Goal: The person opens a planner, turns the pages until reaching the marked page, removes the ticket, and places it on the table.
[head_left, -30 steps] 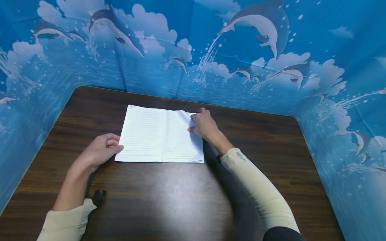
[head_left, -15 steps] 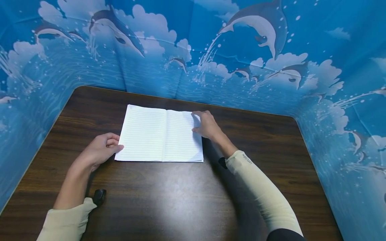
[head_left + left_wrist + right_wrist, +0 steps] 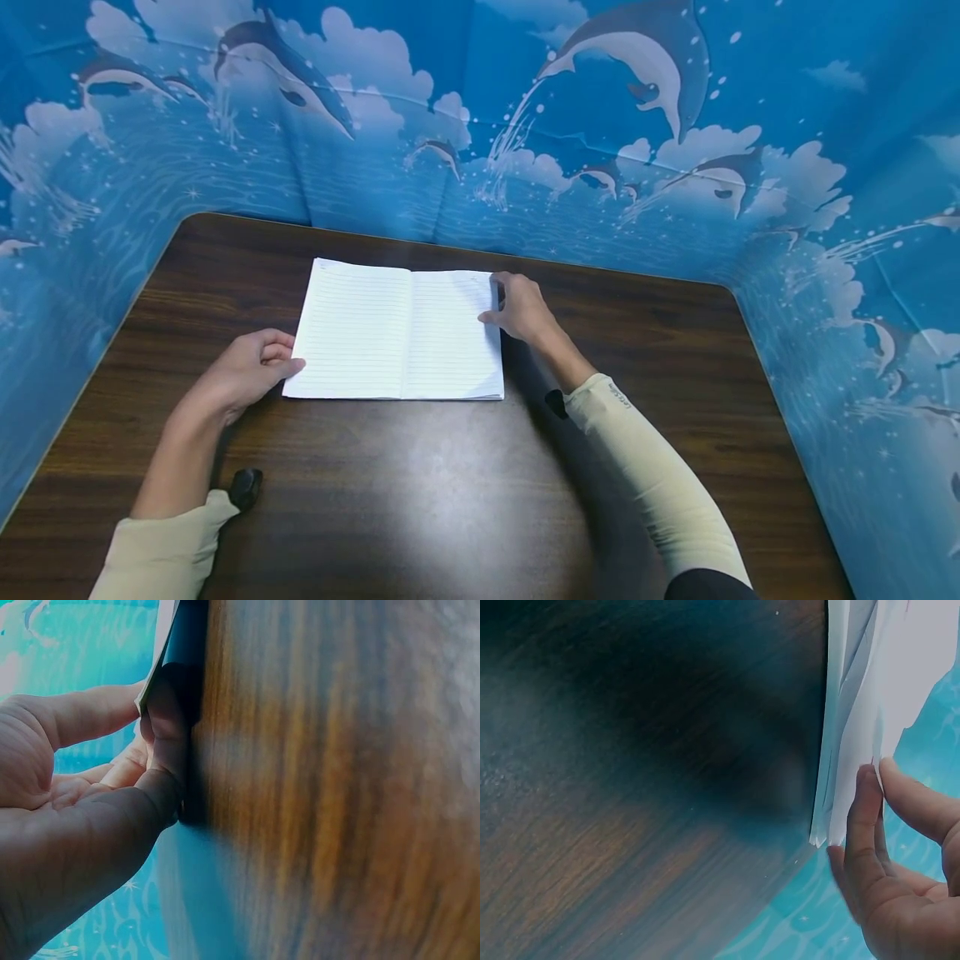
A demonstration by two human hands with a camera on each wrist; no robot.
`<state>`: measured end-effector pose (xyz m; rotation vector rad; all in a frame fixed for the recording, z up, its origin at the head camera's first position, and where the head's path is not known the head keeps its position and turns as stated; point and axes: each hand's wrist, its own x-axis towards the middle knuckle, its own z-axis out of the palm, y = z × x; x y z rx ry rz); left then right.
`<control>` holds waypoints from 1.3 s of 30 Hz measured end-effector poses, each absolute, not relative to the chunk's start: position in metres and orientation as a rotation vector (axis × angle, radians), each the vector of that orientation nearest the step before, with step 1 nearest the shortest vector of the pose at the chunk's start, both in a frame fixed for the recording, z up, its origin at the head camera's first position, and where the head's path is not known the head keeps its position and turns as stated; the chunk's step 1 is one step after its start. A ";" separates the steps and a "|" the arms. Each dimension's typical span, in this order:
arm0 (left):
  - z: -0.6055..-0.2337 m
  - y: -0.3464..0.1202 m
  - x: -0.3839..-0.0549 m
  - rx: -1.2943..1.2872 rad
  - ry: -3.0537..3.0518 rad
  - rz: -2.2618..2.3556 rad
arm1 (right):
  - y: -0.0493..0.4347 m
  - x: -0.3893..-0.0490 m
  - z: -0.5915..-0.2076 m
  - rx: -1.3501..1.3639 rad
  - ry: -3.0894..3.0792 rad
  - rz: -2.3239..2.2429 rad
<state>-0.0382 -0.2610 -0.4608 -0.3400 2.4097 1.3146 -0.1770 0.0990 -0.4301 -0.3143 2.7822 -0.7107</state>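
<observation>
An open notebook (image 3: 352, 333) with lined white pages lies on the brown table. At its left edge my left hand (image 3: 251, 371) pinches the pages, thumb on top and fingers beneath; the left wrist view shows the notebook's edge (image 3: 156, 667) between them. My right hand (image 3: 525, 307) is at the upper right edge of the notebook. In the right wrist view its thumb and index finger pinch a thin page (image 3: 866, 727), which stands slightly apart from the other sheets (image 3: 831, 750). Writing on the pages is too small to read.
The dark wood-grain table (image 3: 420, 483) has rounded far corners. A blue curtain (image 3: 420, 192) printed with dolphins and clouds surrounds its back and sides. Dark wrist devices (image 3: 246, 489) sit at the pale sleeves.
The right hand has shifted slightly right and down along the notebook's edge. The raised, bent corner of the right page now lies flatter. The left hand keeps its hold.
</observation>
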 end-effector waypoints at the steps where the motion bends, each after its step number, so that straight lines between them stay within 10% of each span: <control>1: -0.461 -0.261 -0.038 -0.337 2.412 1.314 | 0.100 -0.177 -0.430 -0.313 2.785 -0.723; 39: -0.462 -0.264 -0.040 -0.350 2.372 1.304 | 0.079 -0.176 -0.387 -0.479 2.753 -0.935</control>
